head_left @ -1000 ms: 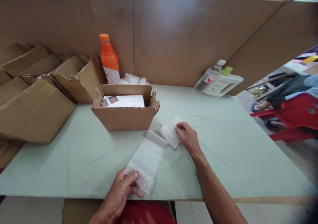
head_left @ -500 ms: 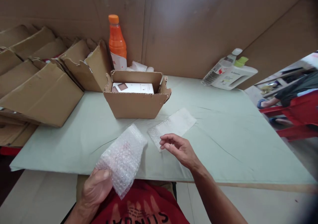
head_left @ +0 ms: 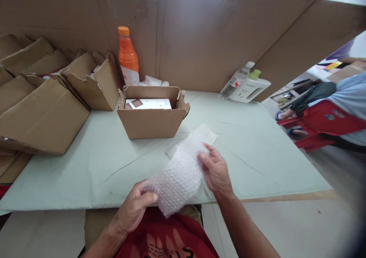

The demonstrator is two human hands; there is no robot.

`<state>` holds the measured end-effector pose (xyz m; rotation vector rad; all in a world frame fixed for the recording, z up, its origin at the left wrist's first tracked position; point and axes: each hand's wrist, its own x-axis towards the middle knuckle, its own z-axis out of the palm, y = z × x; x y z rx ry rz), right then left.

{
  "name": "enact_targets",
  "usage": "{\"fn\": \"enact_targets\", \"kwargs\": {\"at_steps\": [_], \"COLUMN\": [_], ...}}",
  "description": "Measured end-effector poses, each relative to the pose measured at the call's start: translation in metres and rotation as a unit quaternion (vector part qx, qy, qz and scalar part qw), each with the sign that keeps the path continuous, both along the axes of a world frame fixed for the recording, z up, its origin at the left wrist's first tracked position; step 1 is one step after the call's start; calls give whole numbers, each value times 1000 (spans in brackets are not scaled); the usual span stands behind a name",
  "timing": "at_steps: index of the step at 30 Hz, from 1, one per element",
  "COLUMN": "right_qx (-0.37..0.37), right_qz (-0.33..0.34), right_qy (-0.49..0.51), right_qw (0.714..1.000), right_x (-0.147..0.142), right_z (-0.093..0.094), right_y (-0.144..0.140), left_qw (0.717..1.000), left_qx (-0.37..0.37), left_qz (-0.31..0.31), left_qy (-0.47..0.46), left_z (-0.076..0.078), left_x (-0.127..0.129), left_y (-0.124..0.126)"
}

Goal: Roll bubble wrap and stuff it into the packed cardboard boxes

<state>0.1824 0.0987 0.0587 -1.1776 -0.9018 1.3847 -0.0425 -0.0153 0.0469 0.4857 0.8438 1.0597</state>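
Moved right hand (head_left: 216, 169) onto bubble wrap (head_left: 177, 180) nearside of box (head_left: 151, 124); pinching it with left hand (head_left: 135, 206) too, probably for steadiness.

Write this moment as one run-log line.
Left hand: grips bubble wrap; Right hand: pinches same bubble wrap; Second piece: on table, partly covered; Cardboard box: open, on table

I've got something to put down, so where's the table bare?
The tablecloth's bare between the right hand, right edge and green-capped jug, and between the left hand and cardboard cartons. Behind the open box, it's crowded.
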Motion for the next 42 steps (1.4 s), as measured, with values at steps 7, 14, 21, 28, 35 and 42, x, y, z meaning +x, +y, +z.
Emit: {"fn": "enact_targets", "kwargs": {"at_steps": [7,14,21,28,35,42], "right_qx": [118,234,292,231,316,316], "right_qz": [11,11,238,245,45,212], "right_qy": [-381,-628,-545,-435,-456,-593], "right_qw": [917,742,749,835,831,709], "right_x": [47,58,41,50,66,19], "right_z": [-23,-51,-44,-46,-22,-39], "right_y": [40,47,29,34,-1,-18], "left_qw": [983,971,972,980,960,922], "left_qx": [-49,-94,-100,-55,-114,12], "left_qz": [-27,-32,-47,-86,-168,-183], "left_qy": [173,216,207,171,193,342], "left_z": [-16,-21,-7,6,2,3], "left_x": [17,25,25,57,64,51], "left_y": [47,58,60,117,145,143]}}
